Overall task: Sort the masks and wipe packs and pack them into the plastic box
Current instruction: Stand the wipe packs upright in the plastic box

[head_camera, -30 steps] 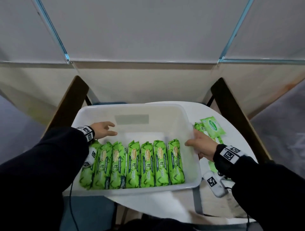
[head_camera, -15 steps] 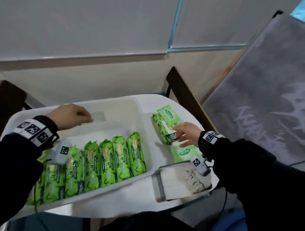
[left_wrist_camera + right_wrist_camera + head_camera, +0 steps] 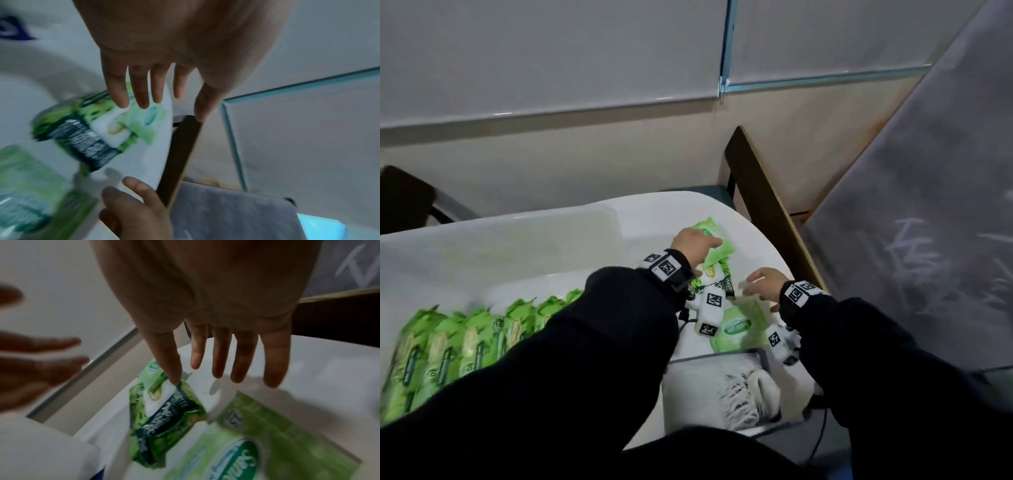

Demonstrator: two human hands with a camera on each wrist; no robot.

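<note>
Both hands spread wide, holding nothing, left hand and right hand over loose wipe packs at counter's right edge beside plastic box; I'd grip one pack squarely, not by its crinkly end.

Head view high, looking down, wrist views close, sharing wipe packs

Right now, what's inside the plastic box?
A row of green wipe packs stands side by side along the near part of the plastic box; the far part looks bare. The left sleeve covers the row's right end.
</note>
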